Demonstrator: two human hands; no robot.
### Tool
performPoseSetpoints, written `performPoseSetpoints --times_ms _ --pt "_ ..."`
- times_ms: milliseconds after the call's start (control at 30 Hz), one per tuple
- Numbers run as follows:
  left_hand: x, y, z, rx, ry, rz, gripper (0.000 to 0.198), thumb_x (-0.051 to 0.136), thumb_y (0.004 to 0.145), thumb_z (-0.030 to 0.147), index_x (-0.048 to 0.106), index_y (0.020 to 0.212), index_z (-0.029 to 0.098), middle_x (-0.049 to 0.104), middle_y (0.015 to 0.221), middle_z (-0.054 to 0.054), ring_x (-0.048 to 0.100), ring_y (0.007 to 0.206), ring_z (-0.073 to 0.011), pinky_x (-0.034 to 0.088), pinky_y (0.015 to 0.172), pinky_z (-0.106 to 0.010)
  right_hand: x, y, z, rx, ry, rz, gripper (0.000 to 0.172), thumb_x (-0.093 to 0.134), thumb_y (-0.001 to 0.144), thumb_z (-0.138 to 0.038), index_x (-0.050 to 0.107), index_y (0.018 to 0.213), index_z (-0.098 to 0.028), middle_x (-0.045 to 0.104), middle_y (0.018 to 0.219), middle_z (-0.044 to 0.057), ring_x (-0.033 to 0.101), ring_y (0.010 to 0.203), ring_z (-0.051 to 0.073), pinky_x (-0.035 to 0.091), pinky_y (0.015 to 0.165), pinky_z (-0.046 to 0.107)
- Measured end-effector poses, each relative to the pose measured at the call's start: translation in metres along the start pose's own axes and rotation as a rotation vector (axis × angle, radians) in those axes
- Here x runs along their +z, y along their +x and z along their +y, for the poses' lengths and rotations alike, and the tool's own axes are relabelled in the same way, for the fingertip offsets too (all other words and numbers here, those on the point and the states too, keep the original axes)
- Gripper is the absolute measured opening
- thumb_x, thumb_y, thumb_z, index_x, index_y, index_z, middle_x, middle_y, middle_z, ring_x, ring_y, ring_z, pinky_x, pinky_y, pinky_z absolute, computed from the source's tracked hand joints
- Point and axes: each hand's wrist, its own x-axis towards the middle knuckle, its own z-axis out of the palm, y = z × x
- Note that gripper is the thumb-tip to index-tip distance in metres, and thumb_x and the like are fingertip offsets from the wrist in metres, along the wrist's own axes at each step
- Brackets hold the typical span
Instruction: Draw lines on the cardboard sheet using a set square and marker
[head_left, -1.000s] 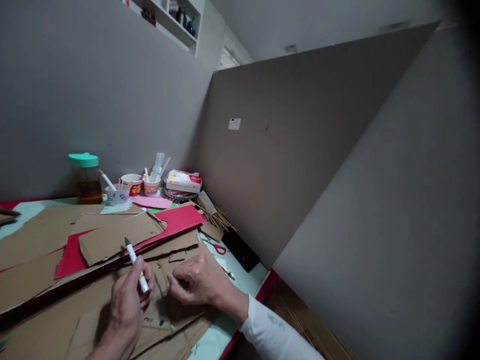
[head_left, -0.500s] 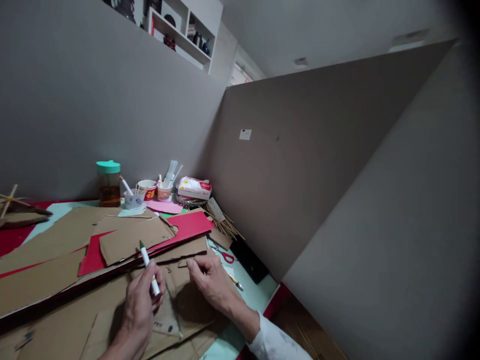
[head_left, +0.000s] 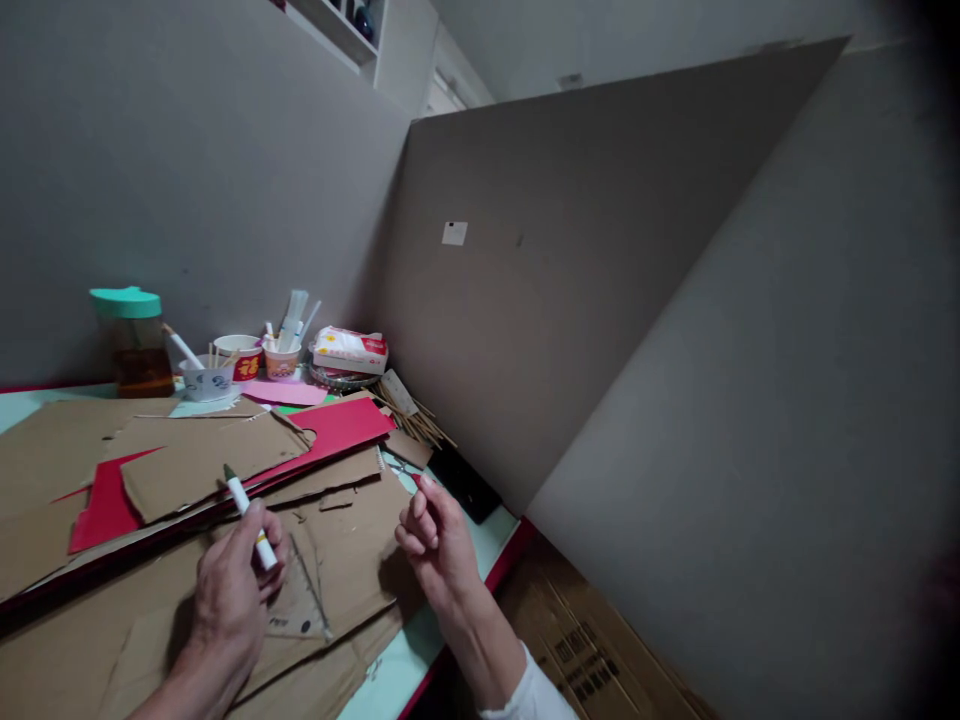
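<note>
at the far left, back by the wall, a jar (head_left: 126, 340) with a teal lid stands on the desk (head_left: 391, 672). just right of it are a small bowl (head_left: 201, 382) and two paper cups (head_left: 244, 360) holding sticks and straws. in front of these lie overlapping cardboard pieces (head_left: 195, 465) with a red sheet (head_left: 341, 425) tucked between them.

nearer the camera, the left hand (head_left: 225, 595) is closed around a white marker (head_left: 244, 505). thumb and fingers pinch its lower half, and the green tip points up and to the left above the cardboard. the hand is low over a wide cardboard sheet (head_left: 352, 560) at the front of the desk. just right of that hand, a clear triangle ruler (head_left: 304, 600) lies flat on the same sheet.

further right, the right hand (head_left: 439, 540) is empty, its fingers loosely curled, at the right edge of the sheet; whether it touches the sheet cannot be told. behind it, a tissue pack (head_left: 349, 350) sits by the wall. a bundle of thin wooden sticks (head_left: 412, 420) lies just beside a big brown board (head_left: 600, 280), which stands upright along the desk's right side.
</note>
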Motion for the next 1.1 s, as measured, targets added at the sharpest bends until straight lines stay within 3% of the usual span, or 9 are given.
performPoseSetpoints --times_ms 233,400,500,767,967,1100 --pt "0.006 -0.004 0.005 -0.016 -0.005 0.029 0.048 0.057 0.105 0.054 0.053 0.076 0.017 0.039 0.056 0.010 0.028 0.039 -0.0038 0.019 0.034 -0.017 -0.005 -0.011 0.012 0.000 0.225 0.073 0.032 0.066 0.104 -0.043 0.062 0.088 -0.016 0.055 0.069 -0.008 0.045 0.050 0.005 0.041 0.046 0.018" --pt "0.006 -0.006 0.007 -0.001 -0.007 0.034 0.046 0.059 0.105 0.052 0.054 0.076 0.016 0.039 0.056 0.011 0.026 0.039 -0.0036 0.019 0.034 -0.017 0.011 -0.016 0.023 0.016 0.256 0.116 0.028 0.067 0.104 -0.042 0.065 0.095 -0.015 0.059 0.076 -0.005 0.054 0.059 0.008 0.048 0.053 0.021" --pt "0.005 -0.007 0.007 0.006 -0.002 0.032 0.046 0.059 0.105 0.052 0.055 0.077 0.016 0.040 0.056 0.010 0.028 0.039 -0.0036 0.020 0.035 -0.017 0.025 -0.023 0.028 0.031 0.202 0.119 0.029 0.066 0.104 -0.043 0.064 0.093 -0.016 0.057 0.075 -0.005 0.053 0.058 0.008 0.048 0.053 0.021" --pt "0.005 -0.007 0.006 0.008 -0.014 -0.001 0.044 0.060 0.105 0.049 0.054 0.076 0.016 0.040 0.057 0.010 0.028 0.040 -0.0036 0.020 0.035 -0.017 0.043 -0.046 0.019 -0.033 -0.197 0.077 0.044 0.062 0.103 -0.057 0.064 0.085 -0.017 0.052 0.063 -0.008 0.046 0.049 0.007 0.042 0.050 0.021" --pt "0.005 -0.008 0.009 0.020 -0.027 -0.016 0.047 0.059 0.105 0.053 0.053 0.075 0.016 0.040 0.056 0.010 0.028 0.039 -0.0038 0.019 0.035 -0.017 0.053 -0.053 0.011 -0.132 -0.569 0.007 0.048 0.048 0.110 -0.055 0.066 0.086 -0.017 0.058 0.062 -0.006 0.051 0.051 0.009 0.045 0.055 0.024" --pt "0.004 -0.010 0.011 0.028 -0.028 -0.022 0.048 0.059 0.105 0.052 0.052 0.074 0.017 0.040 0.056 0.010 0.028 0.039 -0.0039 0.019 0.035 -0.017 0.036 -0.061 -0.001 -0.321 -0.892 -0.040 0.039 0.049 0.108 -0.044 0.072 0.090 -0.018 0.069 0.072 0.002 0.062 0.065 0.015 0.054 0.068 0.032"
